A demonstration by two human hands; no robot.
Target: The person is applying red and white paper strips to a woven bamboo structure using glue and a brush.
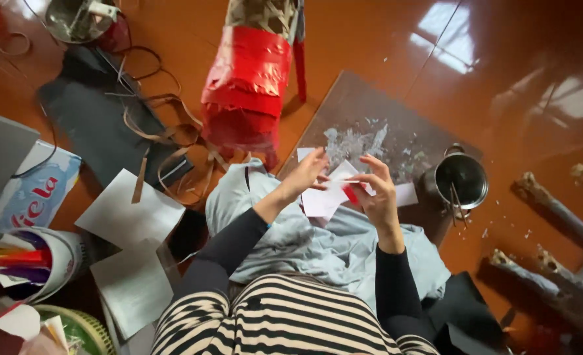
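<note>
My left hand pinches the edge of a white paper piece held over my lap. My right hand grips red-handled scissors whose blades meet the same paper. Both arms wear dark sleeves above a striped garment. A pale blue cloth lies across my lap under the hands. Beyond them a brown board carries bits of torn paper and glue.
A red tape-wrapped papier-mâché figure stands ahead. A small metal pot sits right of the board. White paper sheets, brown strips, a dark mat, a bucket of coloured paper lie left. Wrapped legs lie right.
</note>
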